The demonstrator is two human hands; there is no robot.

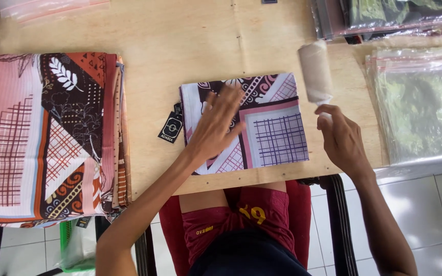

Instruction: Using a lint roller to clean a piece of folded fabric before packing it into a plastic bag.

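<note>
Our right hand (pixel 345 137) is clenched around the white handle of a lint roller (pixel 315 71), its pale drum raised just beside the folded scarf (pixel 267 122). Our left hand (pixel 220 122) lies flat and released on that soft purple geometric cloth, mid-table (pixel 190 41). We judge this the cleaning step; rolling needs the fabric pinned smooth.

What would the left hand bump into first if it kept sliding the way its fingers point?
The left hand lies flat on the folded purple-and-white patterned cloth, fingers pointing up and right. Going on, it would cross that cloth, then probably meet the beige lint roller held by the right hand.
</note>
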